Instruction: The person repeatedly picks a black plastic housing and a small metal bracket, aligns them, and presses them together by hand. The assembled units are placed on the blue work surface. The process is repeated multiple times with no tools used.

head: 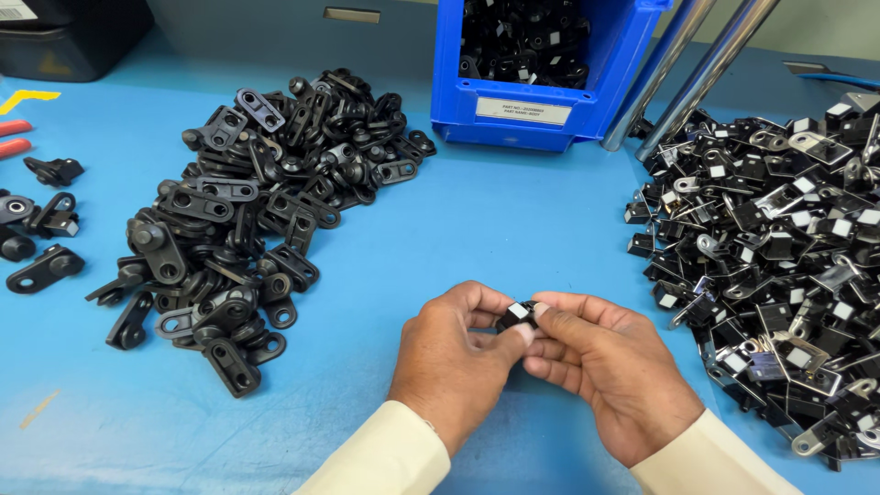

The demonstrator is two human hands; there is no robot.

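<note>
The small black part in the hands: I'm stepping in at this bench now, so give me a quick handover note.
Left hand and right hand together pinch one small black part with a white square over the blue table.
Pile of black link pieces lies to the left; pile of black and metal clips to the right; blue bin behind holds more.
How many are done cannot be told; both piles remain large.

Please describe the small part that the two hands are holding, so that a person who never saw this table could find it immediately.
On the blue table, look near the front edge, between the pile of black link plates and the pile of black and silver pieces. There the left hand and right hand meet at their fingertips around a small black part. It carries a white square and, unlike its neighbours, is off the table.
</note>
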